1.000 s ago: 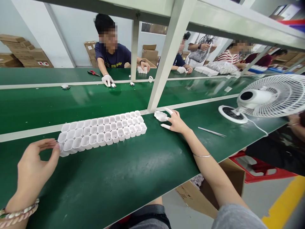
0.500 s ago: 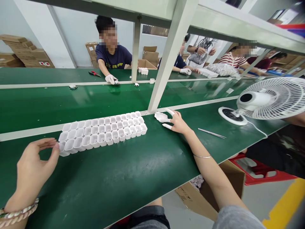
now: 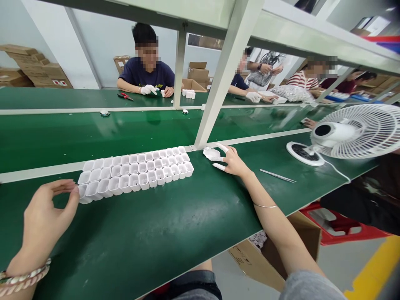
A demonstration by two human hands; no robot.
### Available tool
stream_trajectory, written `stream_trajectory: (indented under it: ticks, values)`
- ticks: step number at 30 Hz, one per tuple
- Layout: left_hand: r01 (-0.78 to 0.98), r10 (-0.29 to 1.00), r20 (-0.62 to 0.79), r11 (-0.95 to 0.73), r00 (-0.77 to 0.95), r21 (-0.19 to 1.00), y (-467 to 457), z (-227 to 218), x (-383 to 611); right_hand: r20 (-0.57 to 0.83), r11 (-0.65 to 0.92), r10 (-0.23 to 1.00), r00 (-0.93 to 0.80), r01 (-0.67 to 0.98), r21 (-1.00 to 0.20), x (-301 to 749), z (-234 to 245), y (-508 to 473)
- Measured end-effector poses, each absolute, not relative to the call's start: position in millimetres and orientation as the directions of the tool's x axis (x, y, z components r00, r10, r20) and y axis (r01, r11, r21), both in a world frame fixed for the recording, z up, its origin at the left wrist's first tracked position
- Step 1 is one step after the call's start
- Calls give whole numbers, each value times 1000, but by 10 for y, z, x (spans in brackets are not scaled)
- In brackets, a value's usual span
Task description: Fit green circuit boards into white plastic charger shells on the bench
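Observation:
Three rows of small white open-topped plastic cups (image 3: pixel 137 168) stand pressed together on the green work surface. At their left end, my left hand (image 3: pixel 46 216) pinches the nearest corner cup (image 3: pixel 83 193) with thumb and fingertips. To the right of the rows, my right hand (image 3: pixel 233 161) lies with its fingers spread and white finger cots on several of them. Its fingers reach around a crumpled white piece (image 3: pixel 212 154), touching its edge without closing on it; I cannot make out what it is.
Metal tweezers (image 3: pixel 278 176) and a white fan (image 3: pixel 325 129) are on the right. A post (image 3: pixel 215 83) rises behind the cups. Beyond it, a green conveyor (image 3: pixel 140 129) carries small white parts, and co-workers (image 3: pixel 146 75) sit across. An open carton (image 3: pixel 259 262) stands below.
Small parts on the conveyor have shifted right. The co-worker opposite has drawn back from the belt, both hands now together. My hands and the cups have hardly moved.

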State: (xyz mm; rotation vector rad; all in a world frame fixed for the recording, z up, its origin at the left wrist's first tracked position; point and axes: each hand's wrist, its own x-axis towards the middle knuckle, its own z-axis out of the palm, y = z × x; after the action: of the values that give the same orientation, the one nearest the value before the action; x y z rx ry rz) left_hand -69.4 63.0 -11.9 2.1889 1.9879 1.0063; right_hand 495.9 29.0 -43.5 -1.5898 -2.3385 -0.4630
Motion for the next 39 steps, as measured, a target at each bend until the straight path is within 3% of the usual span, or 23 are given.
stream_trajectory:
  ticks: [24,31,39]
  values:
    - [882,897,442,-203,-7,426,634,-126,-694,464,291,838,-288,954,68,5020,-496,277]
    - [883,901,434,-206,2,422,644,-140,-699,429,319,850,-305,947,42,4946,-607,346]
    - [886,910,415,-201,12,417,640,-131,-710,457,287,838,-299,953,97,4871,-495,299]
